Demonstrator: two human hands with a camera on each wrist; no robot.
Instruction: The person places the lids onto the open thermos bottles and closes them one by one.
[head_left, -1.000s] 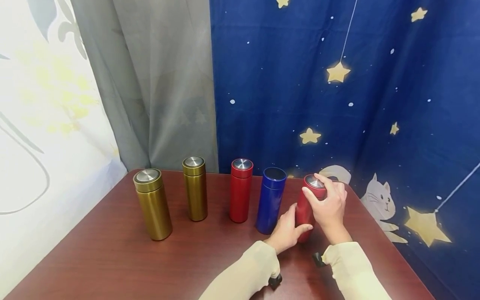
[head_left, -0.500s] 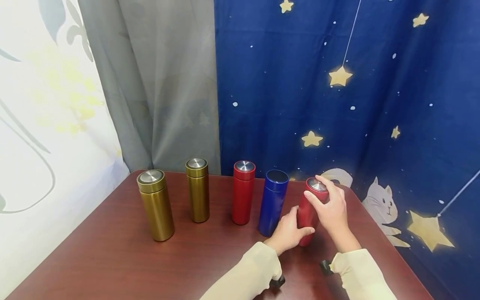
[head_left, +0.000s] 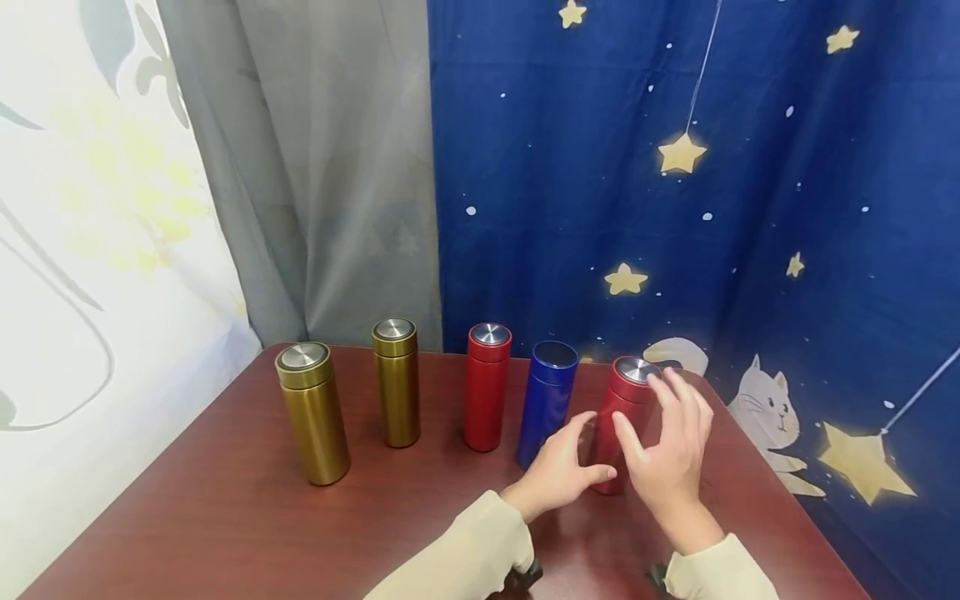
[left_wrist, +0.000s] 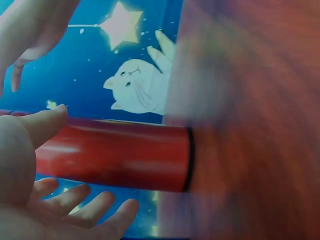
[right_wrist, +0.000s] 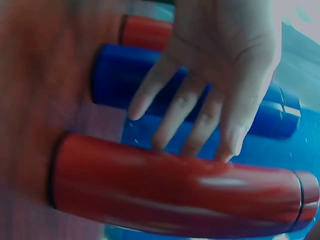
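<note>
The rightmost red thermos bottle (head_left: 628, 393) stands upright on the table, a shiny silver disc on its lid. My left hand (head_left: 557, 477) lies at its left side, fingers spread and thumb in front, with a gap to the bottle in the left wrist view. On the right, my right hand (head_left: 670, 454) is beside the bottle's upper part, fingers loosely bent and apart; whether a fingertip touches the lid is unclear. A blue thermos bottle (head_left: 551, 392) with a dark top stands just left, its lower part hidden by my left hand.
Further left stand another red thermos bottle (head_left: 486, 400) and two gold ones, one slim (head_left: 397, 392) and one wider (head_left: 315, 425). The brown table (head_left: 225, 533) ends near a grey curtain (head_left: 352, 167) and a blue star-patterned curtain (head_left: 555, 192).
Both hands have let go of the rightmost red thermos bottle. The left hand has drawn back left, and the right hand has dropped from the lid. The bottles stay in place.
</note>
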